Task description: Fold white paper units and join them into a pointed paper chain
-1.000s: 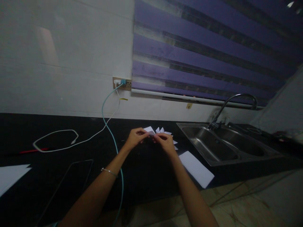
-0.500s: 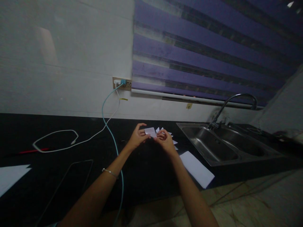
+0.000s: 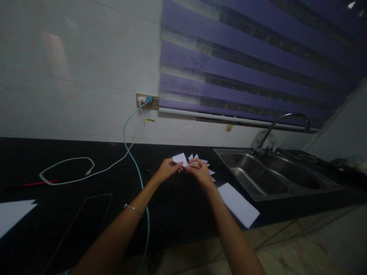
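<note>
A small white piece of paper (image 3: 180, 158) is held up over the black counter between both hands. My left hand (image 3: 168, 170) pinches its lower left side, thumb on the near face. At the paper's lower right corner, my right hand (image 3: 200, 172) is closed on it with thumb and fingers. Just beyond my right hand lie several pointed folded white paper pieces (image 3: 211, 172), partly covered by the hand. A larger folded white sheet (image 3: 238, 205) rests beside my right forearm.
A double steel sink (image 3: 259, 175) with a curved tap (image 3: 271, 130) is on the right. A teal cable (image 3: 137, 164) and a white cable (image 3: 64, 160) run from the wall socket (image 3: 155, 102). On the left lie white sheets (image 3: 14, 214), a red pen-like object (image 3: 40, 183) and a dark flat rectangular object (image 3: 83, 225).
The paper has turned slightly, its upper left corner now showing more. The left fingers that were raised above it have come down behind it. My right hand has barely moved.
</note>
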Demonstrator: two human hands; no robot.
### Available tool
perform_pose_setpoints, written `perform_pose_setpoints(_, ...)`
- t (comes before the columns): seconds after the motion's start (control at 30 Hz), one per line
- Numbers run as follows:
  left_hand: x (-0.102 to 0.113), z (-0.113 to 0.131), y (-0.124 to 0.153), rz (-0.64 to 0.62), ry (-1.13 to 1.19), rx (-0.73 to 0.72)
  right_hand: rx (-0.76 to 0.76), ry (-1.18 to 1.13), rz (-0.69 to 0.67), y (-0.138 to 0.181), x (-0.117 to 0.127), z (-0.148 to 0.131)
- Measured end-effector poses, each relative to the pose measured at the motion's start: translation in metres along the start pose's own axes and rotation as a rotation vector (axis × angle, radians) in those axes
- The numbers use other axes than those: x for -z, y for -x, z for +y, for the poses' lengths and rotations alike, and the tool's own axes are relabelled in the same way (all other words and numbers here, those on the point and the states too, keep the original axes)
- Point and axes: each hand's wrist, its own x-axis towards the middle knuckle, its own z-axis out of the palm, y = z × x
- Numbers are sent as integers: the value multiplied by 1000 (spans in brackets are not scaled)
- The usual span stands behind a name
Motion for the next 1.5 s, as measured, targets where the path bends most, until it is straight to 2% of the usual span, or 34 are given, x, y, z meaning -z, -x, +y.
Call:
perform_pose_setpoints(0.13, 0, 1, 0, -24, -36, 4, -16, 56, 35, -1, 1, 4)
perform_pose_setpoints(0.3, 2, 1, 1, -6, -69, -3, -29, 119, -42, 0, -3, 1)
perform_pose_setpoints(0.9, 0, -4, 1, -7, -147, -6, 128, 293, 42, 0, -4, 3)
perform_pose_setpoints(1.13, -2, -4, 0, -7, -114, -19, 230, 454, 99, 2, -6, 0)
perform_pose_setpoints(1.27, -2, -7, 0, -28, -65, -31, 206, 402, 97, 3, -9, -2)
perform_pose_setpoints(1.37, 0, -10, 1, -74, -37, -11, 158, 339, 29, 4, -12, -4)
perform_pose_setpoints(1.5, 0, -8, 2, -134, -9, 6, 180, 339, 8, 4, -11, -4)
